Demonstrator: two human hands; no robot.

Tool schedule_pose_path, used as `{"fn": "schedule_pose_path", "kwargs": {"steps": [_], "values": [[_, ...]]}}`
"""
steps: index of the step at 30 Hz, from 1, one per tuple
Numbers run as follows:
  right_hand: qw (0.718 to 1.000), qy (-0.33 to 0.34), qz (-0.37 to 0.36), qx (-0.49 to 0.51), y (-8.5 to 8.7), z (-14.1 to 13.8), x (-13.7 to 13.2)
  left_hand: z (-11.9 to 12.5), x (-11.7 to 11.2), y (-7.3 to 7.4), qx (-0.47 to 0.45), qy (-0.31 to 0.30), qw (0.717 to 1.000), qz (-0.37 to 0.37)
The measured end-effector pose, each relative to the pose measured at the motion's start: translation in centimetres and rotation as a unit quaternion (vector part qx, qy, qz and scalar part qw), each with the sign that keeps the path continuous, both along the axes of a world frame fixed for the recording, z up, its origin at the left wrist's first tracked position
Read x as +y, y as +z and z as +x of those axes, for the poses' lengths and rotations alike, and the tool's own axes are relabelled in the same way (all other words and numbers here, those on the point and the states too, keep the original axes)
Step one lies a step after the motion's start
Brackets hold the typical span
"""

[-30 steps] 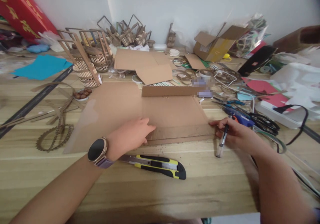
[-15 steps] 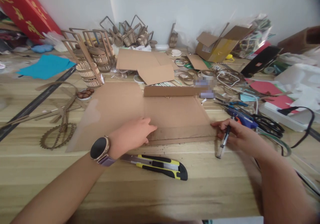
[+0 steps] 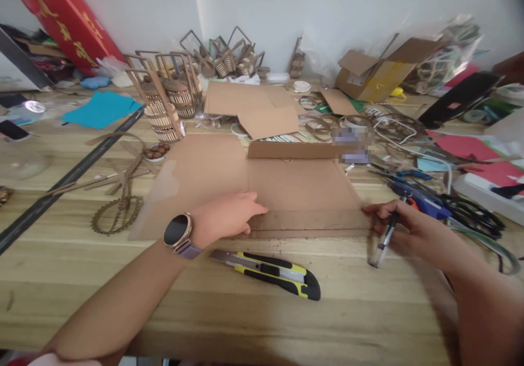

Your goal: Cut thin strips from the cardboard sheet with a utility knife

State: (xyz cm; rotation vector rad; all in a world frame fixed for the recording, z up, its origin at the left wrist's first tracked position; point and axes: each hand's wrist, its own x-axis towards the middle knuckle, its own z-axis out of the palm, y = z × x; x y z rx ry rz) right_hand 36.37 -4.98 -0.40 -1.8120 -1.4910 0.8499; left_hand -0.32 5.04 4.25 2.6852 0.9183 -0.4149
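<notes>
A large opened-out sheet of brown cardboard (image 3: 303, 186) lies on the wooden table, with a fold standing up at its far side and a creased strip along its near edge. Flat on it near the middle is my left hand (image 3: 229, 213), index finger stretched along the strip, thumb by the near edge. At the sheet's right corner, my right hand (image 3: 405, 224) grips a pen (image 3: 385, 240), tip down, while its fingertips touch the cardboard. A yellow and black utility knife (image 3: 270, 273) rests on the table just below my left hand, blade end pointing left.
Small woven baskets (image 3: 180, 101) with tall handles stand at the back left, near blue sheets (image 3: 102, 108). Cardboard pieces (image 3: 241, 99) and an open box (image 3: 372, 74) lie farther back. A blue glue gun (image 3: 421, 197) and cables crowd the right. A toothed ring strip (image 3: 117, 216) lies left.
The whole view has swung left, so everything appears farther right. Both hands keep nearly the same places on the cardboard, and the pen is still in my right hand.
</notes>
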Motion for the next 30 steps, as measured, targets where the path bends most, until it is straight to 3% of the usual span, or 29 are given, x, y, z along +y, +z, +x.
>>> {"fn": "schedule_pose_path", "kwargs": {"steps": [8, 30], "values": [[1.0, -0.001, 0.006, -0.03, -0.15, -0.06, 0.18, -0.2, 0.14, -0.36, -0.009, -0.005, 1.0, -0.002], [0.998, -0.012, -0.007, 0.055, -0.27, -0.33, -0.07, -0.02, -0.55, -0.26, -0.005, -0.008, 1.0, 0.012]]}}
